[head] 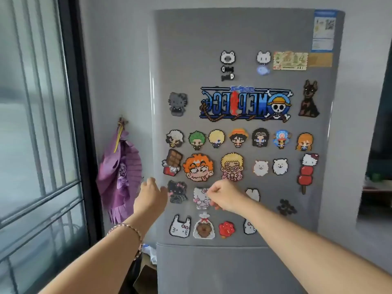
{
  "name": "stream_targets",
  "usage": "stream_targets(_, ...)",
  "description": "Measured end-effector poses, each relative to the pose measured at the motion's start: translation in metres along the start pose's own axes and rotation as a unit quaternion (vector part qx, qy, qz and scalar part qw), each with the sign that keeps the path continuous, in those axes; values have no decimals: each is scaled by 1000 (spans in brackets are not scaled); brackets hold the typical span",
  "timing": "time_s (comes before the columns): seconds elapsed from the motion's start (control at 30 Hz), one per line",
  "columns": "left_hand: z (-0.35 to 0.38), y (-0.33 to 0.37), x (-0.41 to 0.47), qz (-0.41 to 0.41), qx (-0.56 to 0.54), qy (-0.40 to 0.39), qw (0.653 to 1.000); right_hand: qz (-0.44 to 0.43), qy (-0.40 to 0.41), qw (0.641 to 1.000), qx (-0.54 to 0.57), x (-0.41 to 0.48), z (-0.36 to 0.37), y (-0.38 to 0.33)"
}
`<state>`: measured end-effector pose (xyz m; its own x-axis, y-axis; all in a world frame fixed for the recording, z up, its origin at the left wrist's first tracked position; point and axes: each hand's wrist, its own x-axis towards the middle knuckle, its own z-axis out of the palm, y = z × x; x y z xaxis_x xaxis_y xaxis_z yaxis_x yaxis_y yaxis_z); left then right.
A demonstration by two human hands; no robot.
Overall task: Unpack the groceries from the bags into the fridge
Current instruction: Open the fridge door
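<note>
Head: fridge (191,49) w/ magnets (246,103), window (38,124) L

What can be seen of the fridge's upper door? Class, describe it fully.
The upper door is grey, smooth, metal-looking, upright and shut. Bead magnets cover it: cartoon heads, cats, a dog, a mirrored logo. A blue label sits at its top right corner. The left hand reaches its left edge; the right hand is curled before its lower part; contact is unclear.
</note>
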<state>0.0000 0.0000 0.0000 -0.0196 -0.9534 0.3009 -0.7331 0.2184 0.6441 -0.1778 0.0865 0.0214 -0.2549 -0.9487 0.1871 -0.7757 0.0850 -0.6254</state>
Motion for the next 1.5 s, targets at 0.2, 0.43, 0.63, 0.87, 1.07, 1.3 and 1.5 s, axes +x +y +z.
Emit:
stream_targets(0.2,11,0,101,-34,-176,-18,984,30,39,998,-50,54,10,-14)
stream_targets(0.43,22,-1,113,8,-120,-34,992,34,68,993,-87,52,-1,-31)
stream_targets(0.63,14,1,104,-13,-96,-26,995,18,87,993,-71,24,1,-37)
stream_targets(0.87,-10,-9,23,15,-90,14,996,-48,90,992,-76,-35,-25,-39)
stream_targets(1.07,-46,4,-78,96,-73,-15,993,-126,202,970,-51,-114,-41,-44)
stream_targets(1.3,-57,46,-206,159,-78,6,984,-264,353,893,-92,-208,-37,-40)
stream_targets(1.5,-63,78,-293,245,-194,-113,943,-170,438,867,-165,-275,-61,-17)
